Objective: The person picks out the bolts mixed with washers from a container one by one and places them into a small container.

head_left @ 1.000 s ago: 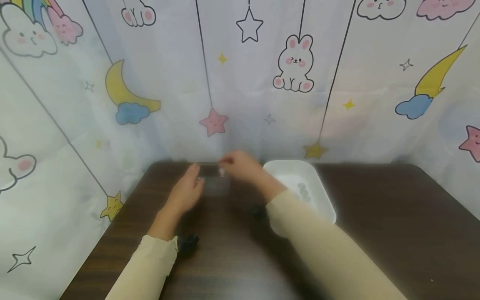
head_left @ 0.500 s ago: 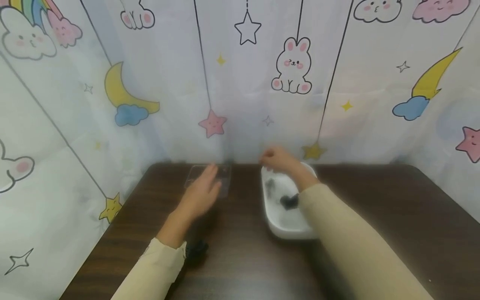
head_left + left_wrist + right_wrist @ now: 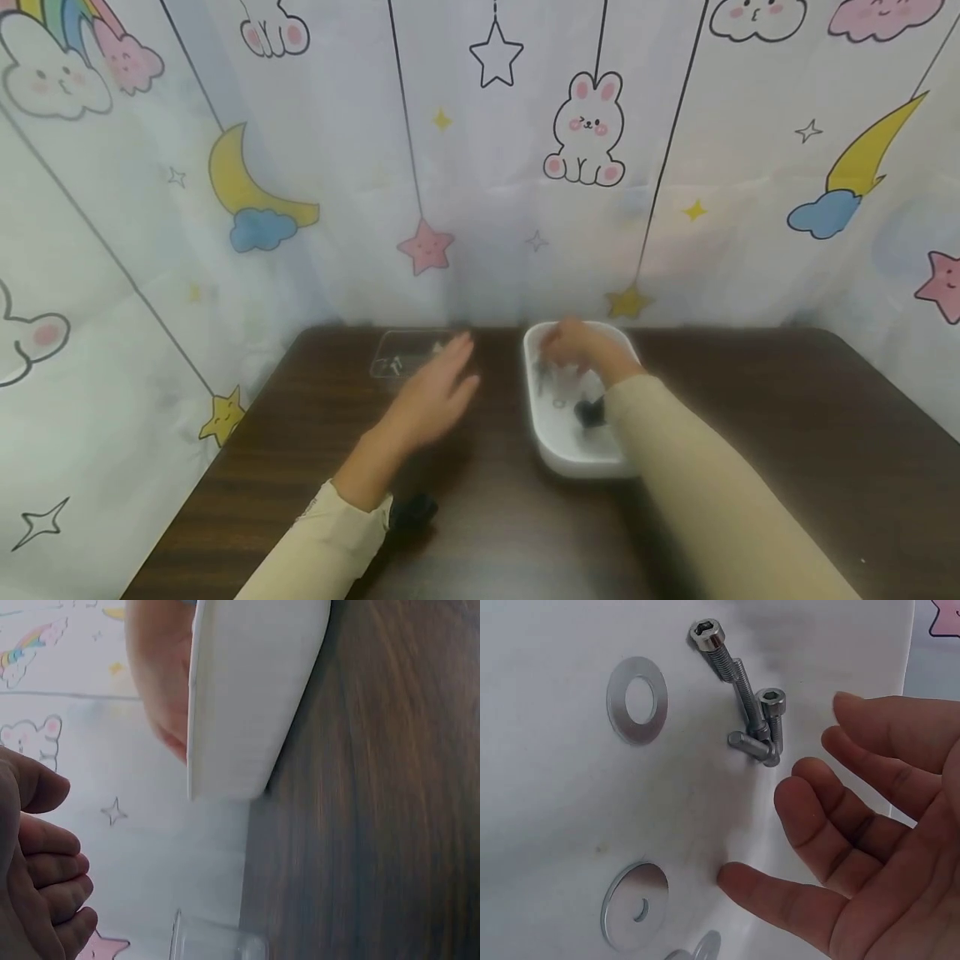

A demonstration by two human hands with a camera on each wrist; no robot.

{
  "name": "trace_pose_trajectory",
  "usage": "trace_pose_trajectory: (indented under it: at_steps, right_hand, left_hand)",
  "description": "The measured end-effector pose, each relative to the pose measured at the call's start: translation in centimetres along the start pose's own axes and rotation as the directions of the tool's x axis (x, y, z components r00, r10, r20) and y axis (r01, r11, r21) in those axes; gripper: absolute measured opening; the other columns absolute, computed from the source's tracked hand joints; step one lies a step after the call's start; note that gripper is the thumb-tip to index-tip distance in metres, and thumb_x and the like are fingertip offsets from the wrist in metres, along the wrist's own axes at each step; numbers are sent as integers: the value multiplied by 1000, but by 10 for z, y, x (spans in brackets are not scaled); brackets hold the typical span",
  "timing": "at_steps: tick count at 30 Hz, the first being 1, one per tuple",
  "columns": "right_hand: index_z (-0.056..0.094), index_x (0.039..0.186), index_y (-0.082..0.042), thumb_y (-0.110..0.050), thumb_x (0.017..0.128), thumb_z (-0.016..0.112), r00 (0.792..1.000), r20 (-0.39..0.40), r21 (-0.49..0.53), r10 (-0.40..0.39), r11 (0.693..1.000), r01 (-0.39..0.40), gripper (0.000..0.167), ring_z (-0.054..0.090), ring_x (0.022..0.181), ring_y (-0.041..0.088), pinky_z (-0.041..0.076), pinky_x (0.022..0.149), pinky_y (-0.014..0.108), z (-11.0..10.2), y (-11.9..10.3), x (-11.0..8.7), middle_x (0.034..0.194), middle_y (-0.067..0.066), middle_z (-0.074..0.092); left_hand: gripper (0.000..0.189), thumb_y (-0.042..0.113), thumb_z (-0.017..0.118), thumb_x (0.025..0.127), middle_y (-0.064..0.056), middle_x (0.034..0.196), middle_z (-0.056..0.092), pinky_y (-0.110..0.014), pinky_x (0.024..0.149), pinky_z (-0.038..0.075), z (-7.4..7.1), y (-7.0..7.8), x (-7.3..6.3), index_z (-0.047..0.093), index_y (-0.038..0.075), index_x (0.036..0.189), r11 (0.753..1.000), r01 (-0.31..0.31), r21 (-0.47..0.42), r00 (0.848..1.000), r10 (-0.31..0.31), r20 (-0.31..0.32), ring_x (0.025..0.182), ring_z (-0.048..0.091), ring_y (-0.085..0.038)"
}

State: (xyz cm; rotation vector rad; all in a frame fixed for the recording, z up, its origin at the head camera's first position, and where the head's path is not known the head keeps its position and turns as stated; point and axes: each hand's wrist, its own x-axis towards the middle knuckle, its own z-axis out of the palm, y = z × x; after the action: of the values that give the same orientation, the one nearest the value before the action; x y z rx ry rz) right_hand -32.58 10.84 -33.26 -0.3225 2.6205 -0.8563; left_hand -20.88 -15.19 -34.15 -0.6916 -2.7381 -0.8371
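My right hand [image 3: 581,346] reaches down into a white plastic tray [image 3: 534,417]. In the right wrist view its fingers are apart and slightly bent, holding nothing, beside a small heap of socket-head bolts [image 3: 746,697]. A wide-holed washer [image 3: 616,701] and a small-holed washer [image 3: 622,919] lie on the tray's floor, with more washers partly cut off at the lower edge. My left hand [image 3: 431,404] hovers over the table between the tray and a clear plastic box [image 3: 382,354], its fingers relaxed and nothing in them. Small metal pieces [image 3: 395,365] show inside the box, which the left hand partly covers.
The dark wooden table [image 3: 787,433] meets a white printed curtain [image 3: 480,167] along its back edge. A black wrist device [image 3: 411,510] hangs under the left sleeve, another [image 3: 590,412] under the right one, over the tray.
My right hand has moved from the clear box rightward and then down into the tray; the small piece it pinched is no longer in it. My left hand has drifted right, away from the box.
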Motion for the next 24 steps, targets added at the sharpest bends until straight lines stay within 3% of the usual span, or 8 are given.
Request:
trace_pose_trajectory:
  at_steps: [5,9,13,17,24]
  right_hand:
    - [67,121,-9,-20,84,74,1000,12,-57,7,998,-6,39,66,95,30,59,81,42,0,-1,-4,104,12,71]
    - [69,114,-16,-11,80,72,997,66,-136,43,990,-34,35,69,86,25,59,77,39,1,-2,-5,95,6,73]
    - [69,104,-19,-8,73,75,990,132,-244,46,970,-13,33,69,79,21,59,71,34,7,-7,-1,88,2,73]
    - [70,95,-19,-10,70,78,990,134,-351,34,936,15,27,67,75,20,58,67,32,12,-10,1,83,1,72]
    - [72,89,-21,-17,72,77,987,161,-411,-6,909,72,18,65,75,20,56,67,33,13,-11,1,82,1,70]
  left_hand:
    - [57,29,49,103,-6,162,24,-41,123,21,6,12,-1,33,5,152,1000,-26,-10,999,27,40,149,25,-24]
    - [60,31,51,102,-6,162,24,-41,123,21,13,22,-1,33,6,153,999,-43,-32,995,46,88,150,24,-23]
    - [65,37,52,101,-5,163,23,-42,122,23,22,30,-1,30,9,154,998,-47,-32,986,52,157,150,23,-22]
    - [69,44,52,100,-5,163,23,-45,121,25,32,37,0,27,14,156,998,-60,-32,975,66,213,150,23,-23]
    - [77,52,52,98,-6,164,21,-45,120,28,46,43,-1,23,13,157,995,-98,-5,964,96,249,148,28,-25]
